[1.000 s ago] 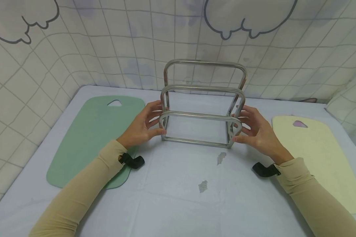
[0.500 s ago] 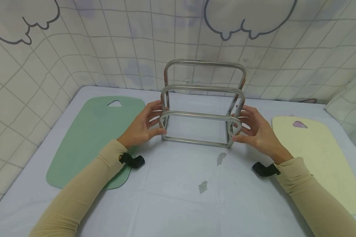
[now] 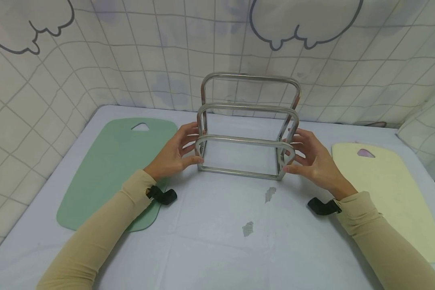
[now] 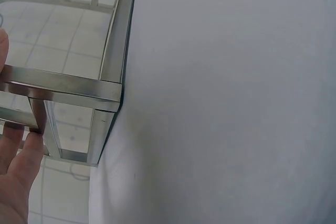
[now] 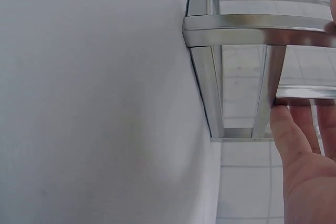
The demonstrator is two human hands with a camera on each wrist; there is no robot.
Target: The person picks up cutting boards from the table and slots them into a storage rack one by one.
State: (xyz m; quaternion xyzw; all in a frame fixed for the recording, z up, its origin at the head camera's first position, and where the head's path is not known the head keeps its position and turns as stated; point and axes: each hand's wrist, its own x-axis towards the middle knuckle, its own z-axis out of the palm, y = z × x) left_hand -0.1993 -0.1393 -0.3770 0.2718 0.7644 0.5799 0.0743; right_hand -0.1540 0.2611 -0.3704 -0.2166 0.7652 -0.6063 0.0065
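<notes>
A shiny metal rack (image 3: pixel 247 107) with three rounded loops, rising toward the back, stands upright on the white-covered table. My left hand (image 3: pixel 175 156) grips its left side, thumb at the front loop and fingers behind. On the other side my right hand (image 3: pixel 316 164) holds the rack the same way. In the left wrist view, the fingers (image 4: pixel 26 163) lie against an upright of the rack (image 4: pixel 63 88). The right wrist view has the fingers (image 5: pixel 289 129) at the matching upright, with the rack's base corner (image 5: pixel 236 36) down on the cloth.
A green cutting board (image 3: pixel 101 169) lies flat at the left, partly under the left forearm. A cream cutting board (image 3: pixel 388 189) lies at the right, beside the right forearm. Behind the table hangs a grid-patterned curtain (image 3: pixel 185 52). Two grey patches (image 3: pixel 248 228) mark the cloth.
</notes>
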